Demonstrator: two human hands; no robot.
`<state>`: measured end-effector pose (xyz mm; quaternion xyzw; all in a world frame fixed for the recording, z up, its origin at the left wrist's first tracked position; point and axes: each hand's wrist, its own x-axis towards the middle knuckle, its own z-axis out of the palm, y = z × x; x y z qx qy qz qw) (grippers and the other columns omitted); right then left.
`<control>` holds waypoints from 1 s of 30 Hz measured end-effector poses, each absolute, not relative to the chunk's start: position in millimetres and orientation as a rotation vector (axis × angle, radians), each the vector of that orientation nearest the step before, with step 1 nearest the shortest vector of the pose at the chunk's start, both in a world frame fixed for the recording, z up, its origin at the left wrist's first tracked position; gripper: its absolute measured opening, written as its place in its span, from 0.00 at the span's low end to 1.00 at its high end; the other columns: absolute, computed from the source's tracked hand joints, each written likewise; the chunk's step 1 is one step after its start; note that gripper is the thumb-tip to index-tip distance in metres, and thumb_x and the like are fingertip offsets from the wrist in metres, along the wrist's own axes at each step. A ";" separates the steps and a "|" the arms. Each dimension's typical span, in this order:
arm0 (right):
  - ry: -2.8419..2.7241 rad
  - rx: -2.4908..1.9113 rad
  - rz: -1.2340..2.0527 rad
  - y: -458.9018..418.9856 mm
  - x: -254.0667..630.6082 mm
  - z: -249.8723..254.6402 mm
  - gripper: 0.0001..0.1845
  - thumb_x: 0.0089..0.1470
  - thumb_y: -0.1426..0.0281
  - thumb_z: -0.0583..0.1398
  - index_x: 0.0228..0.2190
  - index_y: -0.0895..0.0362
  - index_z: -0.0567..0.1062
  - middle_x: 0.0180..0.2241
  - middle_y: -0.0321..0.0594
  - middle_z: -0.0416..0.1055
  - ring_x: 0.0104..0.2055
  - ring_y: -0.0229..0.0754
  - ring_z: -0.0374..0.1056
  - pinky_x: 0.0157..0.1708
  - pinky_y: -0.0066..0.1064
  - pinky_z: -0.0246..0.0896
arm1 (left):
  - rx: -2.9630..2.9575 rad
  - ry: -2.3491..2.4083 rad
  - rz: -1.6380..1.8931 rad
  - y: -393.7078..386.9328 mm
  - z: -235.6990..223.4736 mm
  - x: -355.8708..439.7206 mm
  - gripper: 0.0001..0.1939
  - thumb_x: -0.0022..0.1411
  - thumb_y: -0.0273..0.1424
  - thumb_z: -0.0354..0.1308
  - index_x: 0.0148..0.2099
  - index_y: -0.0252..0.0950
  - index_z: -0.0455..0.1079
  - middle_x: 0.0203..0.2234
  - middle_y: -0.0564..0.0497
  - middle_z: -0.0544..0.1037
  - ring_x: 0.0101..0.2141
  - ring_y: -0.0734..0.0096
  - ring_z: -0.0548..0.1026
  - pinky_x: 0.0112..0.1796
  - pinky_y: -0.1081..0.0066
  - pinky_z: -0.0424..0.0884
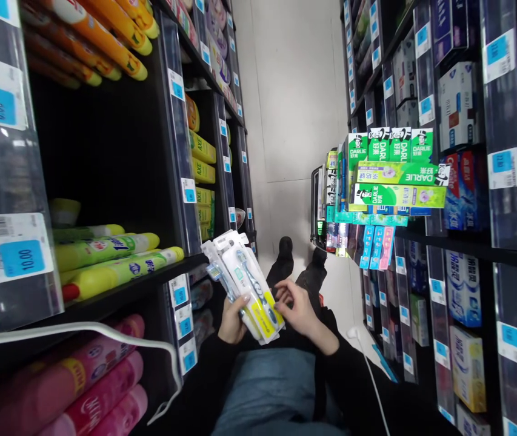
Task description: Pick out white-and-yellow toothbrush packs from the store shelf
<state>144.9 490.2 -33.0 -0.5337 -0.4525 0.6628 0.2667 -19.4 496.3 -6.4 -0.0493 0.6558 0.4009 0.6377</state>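
Observation:
Several toothbrush packs (pixel 251 284) lie fanned in front of my body, in clear blister plastic with white and yellow cards and blue-grey brushes inside. My left hand (pixel 233 318) grips the lower left side of the stack, its thumb across the front. At the right edge of the top pack is my right hand (pixel 299 309), with loosely bent fingers set apart. Its fingertips are beside or touching the plastic; which of these I cannot tell.
A basket or cart (pixel 316 206) piled with Darlie toothpaste boxes (pixel 399 197) stands right of my feet. Shelves with yellow-green bottles (pixel 122 266) line the left; toothpaste shelves (pixel 462 297) line the right. A white cable (pixel 103 330) crosses the lower left. Pale aisle floor (pixel 294 91) runs ahead.

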 end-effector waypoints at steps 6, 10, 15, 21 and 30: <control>-1.553 -1.659 1.614 480.7 150.2 6.8 0.17 0.57 0.63 0.56 0.45 0.58 0.70 0.38 0.43 0.72 0.34 0.39 0.69 0.37 0.33 0.66 | -0.092 1.559 0.875 500.5 -6.7 -1.5 0.36 0.34 0.33 0.70 0.49 0.32 0.70 0.28 0.47 0.80 0.28 0.58 0.78 0.30 0.64 0.77; -1.678 -1.835 1.475 473.2 146.7 21.0 0.30 0.53 0.61 0.61 0.54 0.61 0.63 0.46 0.51 0.68 0.46 0.51 0.68 0.44 0.43 0.66 | -0.047 1.526 0.904 505.4 -0.1 9.5 0.37 0.34 0.35 0.72 0.50 0.33 0.69 0.32 0.46 0.81 0.35 0.53 0.79 0.38 0.60 0.77; -1.502 -1.902 1.471 473.5 146.8 31.4 0.27 0.51 0.66 0.61 0.51 0.61 0.63 0.46 0.49 0.67 0.47 0.49 0.67 0.46 0.42 0.66 | -0.032 1.478 0.935 509.9 5.2 14.5 0.41 0.32 0.40 0.74 0.51 0.35 0.68 0.36 0.45 0.81 0.43 0.49 0.77 0.45 0.59 0.74; -1.288 -1.784 1.495 476.8 156.7 31.6 0.14 0.55 0.63 0.58 0.41 0.57 0.66 0.36 0.41 0.71 0.38 0.43 0.70 0.39 0.35 0.66 | -0.127 1.370 0.903 510.4 4.4 9.0 0.39 0.30 0.41 0.74 0.47 0.35 0.70 0.33 0.46 0.81 0.40 0.47 0.78 0.44 0.54 0.74; -1.453 -2.313 1.325 489.5 211.3 -28.4 0.30 0.56 0.69 0.55 0.57 0.66 0.56 0.46 0.57 0.68 0.45 0.51 0.71 0.40 0.37 0.68 | -0.114 1.287 0.892 517.0 1.2 -22.5 0.39 0.41 0.41 0.68 0.55 0.31 0.66 0.37 0.42 0.80 0.38 0.49 0.78 0.42 0.53 0.74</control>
